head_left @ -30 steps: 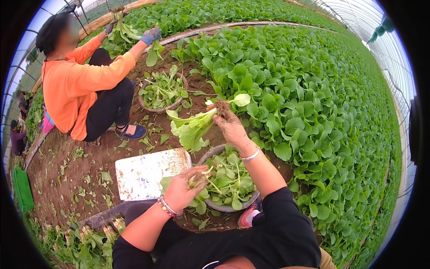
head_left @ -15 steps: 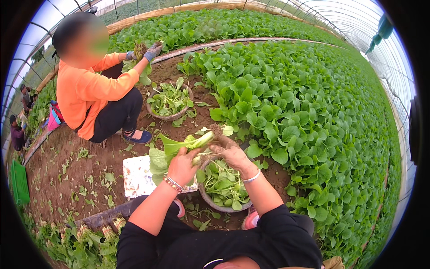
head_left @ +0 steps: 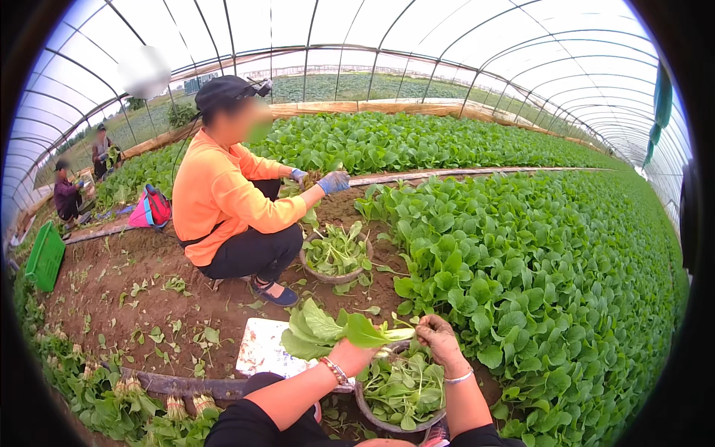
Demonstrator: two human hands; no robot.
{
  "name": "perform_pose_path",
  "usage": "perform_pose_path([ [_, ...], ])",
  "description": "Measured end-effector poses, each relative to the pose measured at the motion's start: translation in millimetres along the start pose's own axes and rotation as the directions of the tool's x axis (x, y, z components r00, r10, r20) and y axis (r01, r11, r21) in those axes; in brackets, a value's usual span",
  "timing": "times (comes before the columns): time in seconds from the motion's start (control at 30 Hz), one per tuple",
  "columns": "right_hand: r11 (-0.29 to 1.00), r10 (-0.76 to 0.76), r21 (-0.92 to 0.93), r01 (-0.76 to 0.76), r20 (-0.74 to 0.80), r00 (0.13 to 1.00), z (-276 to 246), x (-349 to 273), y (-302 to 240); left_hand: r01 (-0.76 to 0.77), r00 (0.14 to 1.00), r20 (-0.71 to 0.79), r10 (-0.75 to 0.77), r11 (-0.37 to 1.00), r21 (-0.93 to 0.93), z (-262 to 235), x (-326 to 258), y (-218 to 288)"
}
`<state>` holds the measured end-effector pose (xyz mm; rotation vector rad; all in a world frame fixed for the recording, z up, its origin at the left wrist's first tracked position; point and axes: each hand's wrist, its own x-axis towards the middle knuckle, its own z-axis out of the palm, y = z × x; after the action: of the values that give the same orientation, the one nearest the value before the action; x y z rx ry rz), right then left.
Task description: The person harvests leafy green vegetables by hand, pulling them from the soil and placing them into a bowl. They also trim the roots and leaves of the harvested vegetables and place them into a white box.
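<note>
My left hand (head_left: 355, 357) is closed around a small bunch of leafy greens (head_left: 320, 331), its broad leaves pointing left and its pale stems right. At the stems' root end my right hand (head_left: 441, 344) is closed in a pinch, its soil-stained fingertips covering the very end. Just beneath both hands sits a round basin (head_left: 363, 402) heaped with loose greens (head_left: 406, 391). A dirty white box or board (head_left: 262, 346) lies left of the basin, partly behind my left forearm and the leaves.
A co-worker (head_left: 231, 201) in orange squats ahead left, gloved hands holding greens, beside another basin of greens (head_left: 337, 253). Dense growing greens (head_left: 536, 298) fill the right. Tied bunches (head_left: 175, 410) lie lower left; a green crate (head_left: 45, 257) stands far left, near two more people.
My view has tilted up, showing more of the greenhouse roof. The soil clump seen at the root end is no longer visible. The co-worker's gloved hands have moved apart.
</note>
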<state>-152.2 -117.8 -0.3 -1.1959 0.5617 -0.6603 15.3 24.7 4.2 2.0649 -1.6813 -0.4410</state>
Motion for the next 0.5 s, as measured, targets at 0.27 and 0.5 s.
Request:
perform_pose_path([
  [0.27,0.148,-0.002,-0.889,-0.433,-0.438,0.899,-201.6,-28.0,57.7,-0.143,0.98,-0.102,0.172,0.96,0.239,-0.5,1.0,-0.1],
  [0.5,0.991,-0.02,0.136,-0.011,0.22,0.975,-21.2,-20.4,2.3,-0.032,0.999,0.007,0.032,0.999,0.016,-8.8,-0.3,15.0],
])
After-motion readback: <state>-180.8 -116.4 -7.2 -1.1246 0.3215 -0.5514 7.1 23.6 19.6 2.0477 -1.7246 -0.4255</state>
